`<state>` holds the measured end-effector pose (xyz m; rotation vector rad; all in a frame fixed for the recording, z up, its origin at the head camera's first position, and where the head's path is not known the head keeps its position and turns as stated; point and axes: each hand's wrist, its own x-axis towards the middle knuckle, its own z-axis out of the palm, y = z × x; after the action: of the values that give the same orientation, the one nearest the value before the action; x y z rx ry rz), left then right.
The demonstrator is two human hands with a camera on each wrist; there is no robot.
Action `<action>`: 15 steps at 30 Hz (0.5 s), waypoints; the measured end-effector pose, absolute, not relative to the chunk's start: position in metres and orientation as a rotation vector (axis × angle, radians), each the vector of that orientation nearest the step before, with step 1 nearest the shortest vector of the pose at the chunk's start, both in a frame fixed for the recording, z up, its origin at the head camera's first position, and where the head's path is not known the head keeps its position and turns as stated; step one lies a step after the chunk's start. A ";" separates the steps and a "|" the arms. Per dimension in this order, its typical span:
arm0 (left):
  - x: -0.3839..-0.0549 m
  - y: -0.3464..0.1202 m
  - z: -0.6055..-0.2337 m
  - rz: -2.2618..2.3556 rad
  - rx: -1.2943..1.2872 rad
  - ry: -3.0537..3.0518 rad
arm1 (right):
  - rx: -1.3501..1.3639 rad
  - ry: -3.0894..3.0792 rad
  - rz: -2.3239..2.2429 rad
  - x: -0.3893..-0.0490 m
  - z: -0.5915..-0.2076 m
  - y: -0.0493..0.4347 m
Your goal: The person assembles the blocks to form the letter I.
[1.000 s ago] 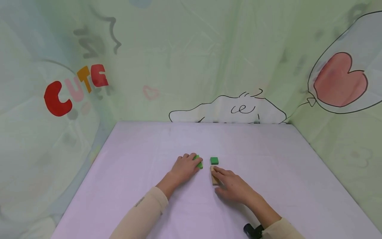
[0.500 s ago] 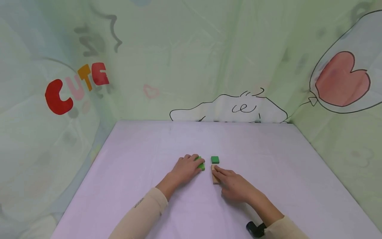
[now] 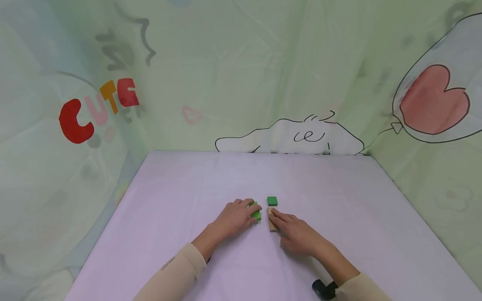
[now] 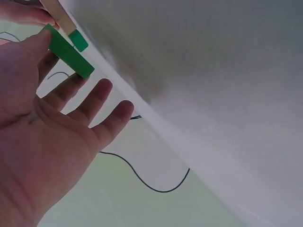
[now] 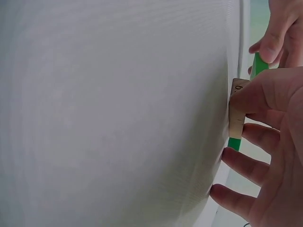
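My left hand [image 3: 235, 217] pinches a bright green block [image 4: 71, 57] between thumb and fingertips, tilted in the left wrist view; its last two fingers are spread clear. To its right, my right hand [image 3: 299, 237] holds an oblong plain wooden block [image 3: 273, 227] lying on the table, two fingers over its top. In the right wrist view the thumb lies across the wooden block's [image 5: 236, 125] side, which has dark printed marks. A small dark green block [image 3: 272, 201] sits just beyond its far end. A narrow gap parts the bright green block from the wooden one.
A pale lilac cloth covers the table [image 3: 180, 179]. Printed fabric walls [image 3: 233, 75] rise behind and at both sides. A black fitting [image 3: 324, 289] sits by the right sleeve [image 3: 361, 288].
My left hand has shifted a little right and nearer with the bright green block. My right thumb has drawn in from the wooden block's near end; that block has stayed in place.
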<state>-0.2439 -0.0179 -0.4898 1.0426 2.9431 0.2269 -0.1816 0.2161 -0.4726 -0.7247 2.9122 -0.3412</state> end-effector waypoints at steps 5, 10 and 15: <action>-0.233 -0.018 -0.486 0.251 1.106 2.921 | -0.725 2.910 -0.341 -0.181 -0.472 0.216; -0.221 -0.018 -0.482 0.252 1.154 2.896 | -0.758 2.907 -0.371 -0.181 -0.470 0.217; -0.211 -0.017 -0.481 0.254 1.192 2.874 | -0.766 2.893 -0.411 -0.181 -0.470 0.218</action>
<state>-0.2113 -0.0170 -0.4805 1.1920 2.8742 0.2543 -0.1806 0.2181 -0.4703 -0.7659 2.8931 -0.4108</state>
